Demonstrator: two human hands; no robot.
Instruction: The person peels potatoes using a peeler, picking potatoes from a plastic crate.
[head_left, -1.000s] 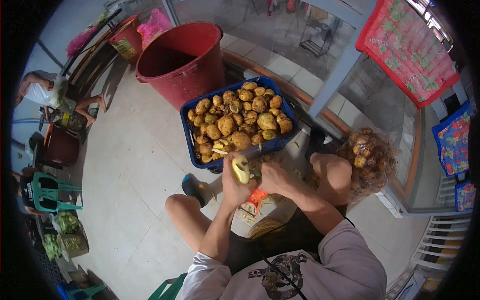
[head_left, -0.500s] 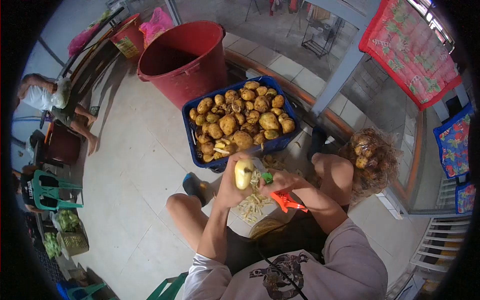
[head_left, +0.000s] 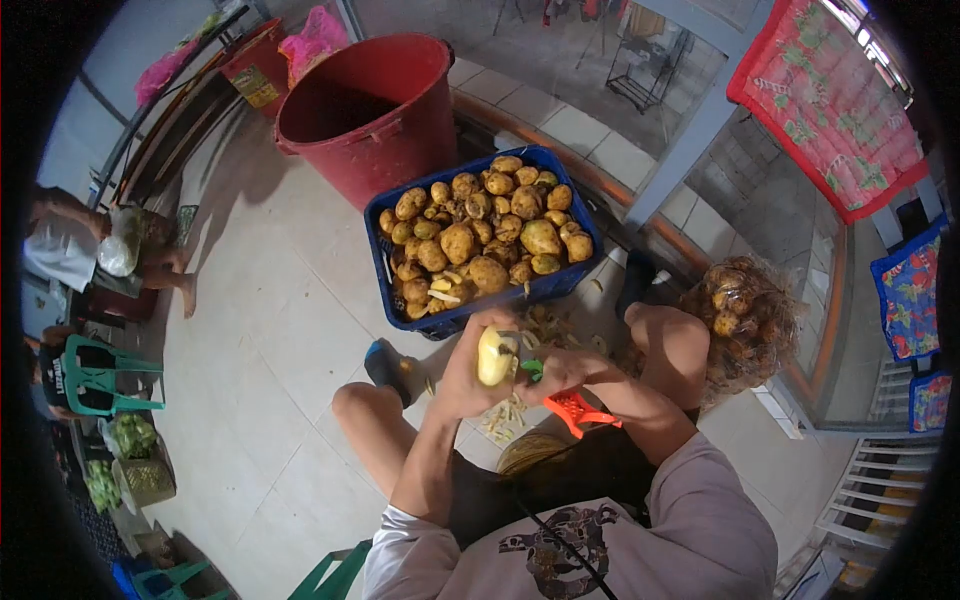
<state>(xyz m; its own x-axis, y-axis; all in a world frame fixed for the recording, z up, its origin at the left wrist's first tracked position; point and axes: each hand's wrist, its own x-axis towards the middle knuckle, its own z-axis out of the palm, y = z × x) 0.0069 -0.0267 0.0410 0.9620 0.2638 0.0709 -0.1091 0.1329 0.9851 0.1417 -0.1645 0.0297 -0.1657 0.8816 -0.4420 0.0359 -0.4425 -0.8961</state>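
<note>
A peeled, pale yellow potato point(head_left: 493, 358) with a dark spot on its right side is gripped in my left hand point(head_left: 462, 378), fingers wrapped round it. Close against the potato is my right hand point(head_left: 562, 370), closed on a peeler point(head_left: 578, 411) whose orange-red handle sticks out below the fist and whose green part shows by the fingers. The peeler's blade is blurred and partly hidden. Pale peelings point(head_left: 505, 418) lie on the floor beneath both hands. Just beyond them stands a blue crate point(head_left: 560, 287) heaped with unpeeled, soil-stained potatoes point(head_left: 487, 274) and a few pale pieces.
A large red tub point(head_left: 370, 150) stands behind the crate. By my right knee sits a clear plastic bag of potatoes point(head_left: 735, 310). At left are a person in white shorts point(head_left: 62, 250), a green chair point(head_left: 100, 378) and a basket of green vegetables point(head_left: 145, 480).
My right hand and the peeler have shifted slightly right and down. The potato is tilted a little differently in my left hand. The person at left has moved downward in view.
</note>
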